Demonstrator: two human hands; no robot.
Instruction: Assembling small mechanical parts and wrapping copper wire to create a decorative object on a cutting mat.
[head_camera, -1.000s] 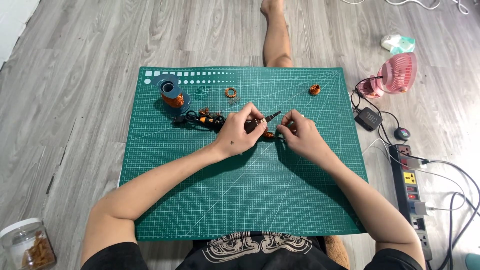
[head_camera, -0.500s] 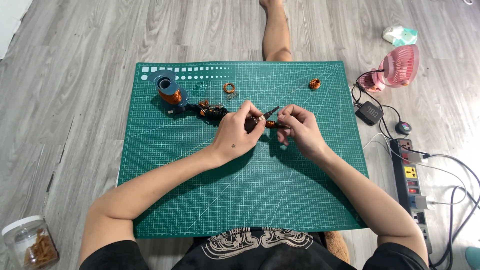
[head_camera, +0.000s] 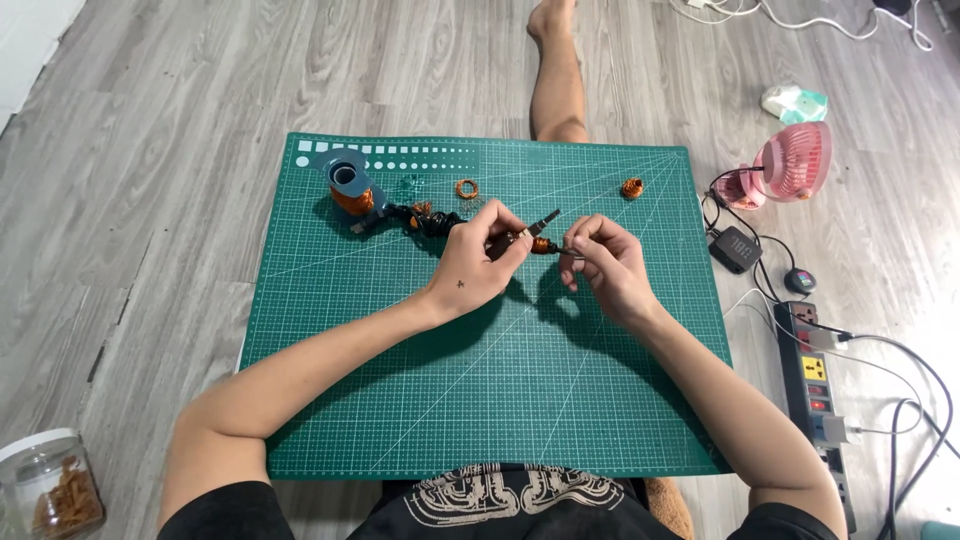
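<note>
Copper coil (head_camera: 541, 245), small and orange, sits on a dark rod-like tool (head_camera: 528, 232) at the centre of the frame, just above the green cutting mat (head_camera: 480, 400). We hold the tool in our left hand (head_camera: 480, 265), fingers curled around it. Our right hand (head_camera: 603, 262) pinches at the coil's right end; what it grips is too small to tell. Left of the hands on the mat: a dark clump of wire and parts (head_camera: 425, 217), a blue spool with orange winding (head_camera: 347, 182), a loose copper ring (head_camera: 467, 188). Upper right of the mat: another small coil (head_camera: 632, 188). Off the mat, right: a pink fan (head_camera: 795, 162), a power strip (head_camera: 815, 385). Lower left corner: a glass jar (head_camera: 45, 485). A bare leg (head_camera: 558, 75) lies beyond the mat's top edge.
</note>
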